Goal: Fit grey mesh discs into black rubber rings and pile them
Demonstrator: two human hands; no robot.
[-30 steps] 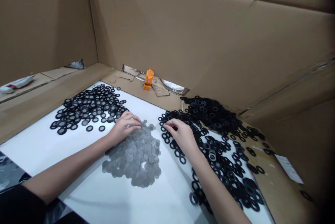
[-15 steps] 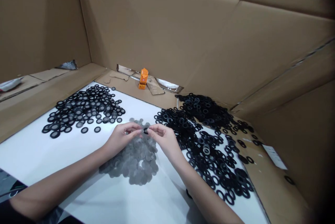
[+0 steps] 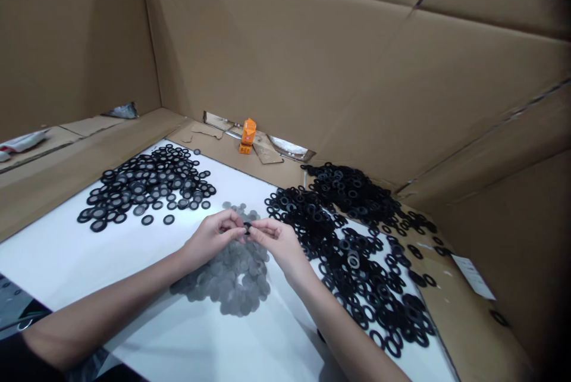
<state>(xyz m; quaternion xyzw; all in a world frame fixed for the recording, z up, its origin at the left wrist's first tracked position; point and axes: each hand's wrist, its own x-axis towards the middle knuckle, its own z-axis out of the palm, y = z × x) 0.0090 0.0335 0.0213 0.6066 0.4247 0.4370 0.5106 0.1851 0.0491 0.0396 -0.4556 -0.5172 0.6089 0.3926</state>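
Note:
Over a heap of thin grey discs (image 3: 236,287), both hands meet at a small black rubber ring (image 3: 247,227). My right hand (image 3: 279,240) pinches the ring between thumb and fingertips. From the other side, my left hand (image 3: 214,236) closes its thumb and fingertips on the ring's left edge. Whether a grey disc is also between the fingers is too small to tell. A pile of loose black rings (image 3: 366,275) spreads beside my right forearm. Farther left lie many black rings with grey centres (image 3: 151,182).
Tall cardboard walls (image 3: 285,60) surround the white work surface (image 3: 178,334). At the back stands a small orange box (image 3: 248,135) on a cardboard strip. A white paper label (image 3: 473,276) lies at the right, near a few stray rings.
My left fingertips have moved right and now touch the ring in my right hand; before, a small gap lay between them. The view has shifted slightly.

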